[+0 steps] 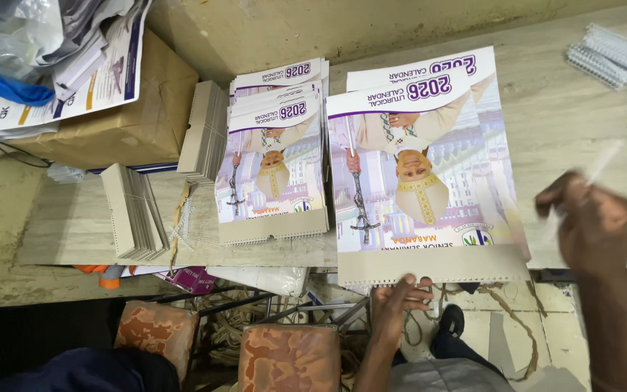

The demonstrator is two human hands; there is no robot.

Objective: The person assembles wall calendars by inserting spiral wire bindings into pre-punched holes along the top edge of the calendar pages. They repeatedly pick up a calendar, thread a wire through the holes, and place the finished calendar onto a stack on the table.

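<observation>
Around my work I see a smaller stack of calendars at the centre of the frame, just left of the one I handle. Two piles of grey card backings lie further left, and a brown paper parcel with loose printed sheets on top fills the upper left. Bundles of white wire binding combs sit at the upper right, on the pale table. Below the table's edge, two worn orange-patterned cushions show at the bottom.

The large calendar lies at the centre right, overhanging the near edge, its purple-and-white printed cover upside down to me, with a punched grey strip along its bottom. My left hand grips that bottom edge, fingers curled up over it. My right hand, at the right, is blurred, pinching a thin whitish strip.
</observation>
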